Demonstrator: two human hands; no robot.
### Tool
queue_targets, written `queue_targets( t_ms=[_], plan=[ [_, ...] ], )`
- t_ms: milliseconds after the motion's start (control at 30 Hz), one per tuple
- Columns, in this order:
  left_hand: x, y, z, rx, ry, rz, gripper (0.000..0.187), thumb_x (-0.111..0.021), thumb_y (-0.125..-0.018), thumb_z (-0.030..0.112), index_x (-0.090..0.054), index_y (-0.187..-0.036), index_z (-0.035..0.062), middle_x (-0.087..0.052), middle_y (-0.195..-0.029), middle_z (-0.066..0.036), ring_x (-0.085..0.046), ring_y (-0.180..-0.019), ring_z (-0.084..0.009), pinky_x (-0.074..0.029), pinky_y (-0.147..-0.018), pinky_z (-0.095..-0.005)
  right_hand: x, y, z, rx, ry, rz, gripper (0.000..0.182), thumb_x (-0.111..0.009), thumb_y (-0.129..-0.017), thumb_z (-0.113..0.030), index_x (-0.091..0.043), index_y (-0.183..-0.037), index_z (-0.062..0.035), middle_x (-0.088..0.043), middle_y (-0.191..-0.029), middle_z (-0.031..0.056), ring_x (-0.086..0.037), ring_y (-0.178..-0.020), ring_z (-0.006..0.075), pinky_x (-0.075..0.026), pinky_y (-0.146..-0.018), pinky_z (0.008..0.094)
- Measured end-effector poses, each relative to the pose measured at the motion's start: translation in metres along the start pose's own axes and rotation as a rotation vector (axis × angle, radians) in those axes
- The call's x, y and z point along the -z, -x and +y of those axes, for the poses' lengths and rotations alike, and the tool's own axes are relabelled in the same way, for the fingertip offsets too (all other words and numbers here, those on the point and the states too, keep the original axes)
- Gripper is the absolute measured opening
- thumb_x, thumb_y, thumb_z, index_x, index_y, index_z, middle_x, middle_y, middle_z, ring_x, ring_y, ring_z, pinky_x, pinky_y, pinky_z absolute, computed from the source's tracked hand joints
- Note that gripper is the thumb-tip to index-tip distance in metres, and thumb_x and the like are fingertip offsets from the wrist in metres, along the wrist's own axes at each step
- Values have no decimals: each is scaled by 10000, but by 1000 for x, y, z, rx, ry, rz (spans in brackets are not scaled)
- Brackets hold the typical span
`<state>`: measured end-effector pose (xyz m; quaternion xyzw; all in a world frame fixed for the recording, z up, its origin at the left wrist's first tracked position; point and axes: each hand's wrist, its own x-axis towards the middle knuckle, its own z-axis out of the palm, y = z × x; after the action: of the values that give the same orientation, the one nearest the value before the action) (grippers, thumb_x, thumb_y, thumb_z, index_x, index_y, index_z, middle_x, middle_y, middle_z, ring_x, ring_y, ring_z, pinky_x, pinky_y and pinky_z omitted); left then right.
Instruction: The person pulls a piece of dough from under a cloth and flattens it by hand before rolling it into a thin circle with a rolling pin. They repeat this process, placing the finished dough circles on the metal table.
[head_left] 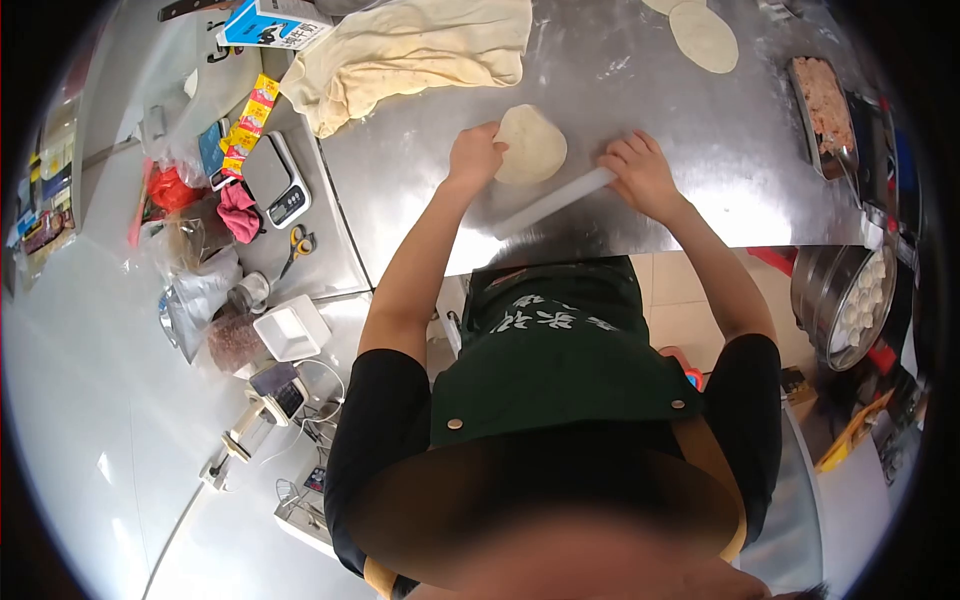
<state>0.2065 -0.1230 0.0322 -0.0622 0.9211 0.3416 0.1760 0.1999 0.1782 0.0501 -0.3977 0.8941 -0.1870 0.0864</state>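
Note:
A flat, roundish sheet of dough lies on the steel table. At its left edge my left hand is closed, with the dough's rim between thumb and fingers. To the right, my right hand grips one end of a white rolling pin. The pin slants down to the left, just below the dough, and its far end rests near the table's front edge.
Cream cloth covers something at the back left. More dough sheets lie at the back right, near a tray of minced filling. Scale and scissors are at left; a steamer stands at right.

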Motion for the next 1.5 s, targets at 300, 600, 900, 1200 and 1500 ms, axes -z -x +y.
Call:
queue_targets(
  t_ms=[300,600,900,1200,1500],
  plan=[
    [8,-8,-14,35,189,-75,229,-649,-801,78,-679,-1018,14,-665,-827,-186,-626,-736,-299,-487,-699,-378,-26,-73,6,14,-3,91,374,-693,-799,-339,-622,-1083,-107,-582,-1108,68,-511,-1104,274,-323,-1079,452],
    [-3,-21,-23,193,729,-131,266,-619,-851,78,-671,-1082,-41,-687,-885,-86,-613,-794,-136,-483,-714,-299,-62,-82,-18,-294,229,207,489,-553,-888,-277,-509,-1323,-60,-414,-1466,150,-367,-1369,325,-269,-1108,530],
    [8,-49,-15,266,604,-317,351,-741,-763,131,-682,-1061,-44,-692,-937,-104,-640,-834,-179,-501,-758,-310,-64,-91,-19,-304,189,173,596,-506,-922,-307,-372,-1433,-32,-359,-1508,150,-332,-1393,335,-257,-1119,535],
    [1,-44,2,-52,-130,-132,280,-744,-729,185,-705,-969,45,-699,-912,-154,-669,-840,-321,-514,-749,-394,-68,-70,-12,-155,143,165,637,-619,-861,-402,-453,-1363,-47,-325,-1521,146,-321,-1392,301,-241,-1134,509],
    [27,14,65,-28,45,-91,235,-680,-791,119,-639,-1001,21,-671,-938,-202,-636,-909,-381,-502,-790,-443,-25,33,-2,-54,0,-17,413,-789,-673,-203,-604,-1035,-129,-555,-1100,37,-490,-1161,218,-302,-1120,455]
  ],
)
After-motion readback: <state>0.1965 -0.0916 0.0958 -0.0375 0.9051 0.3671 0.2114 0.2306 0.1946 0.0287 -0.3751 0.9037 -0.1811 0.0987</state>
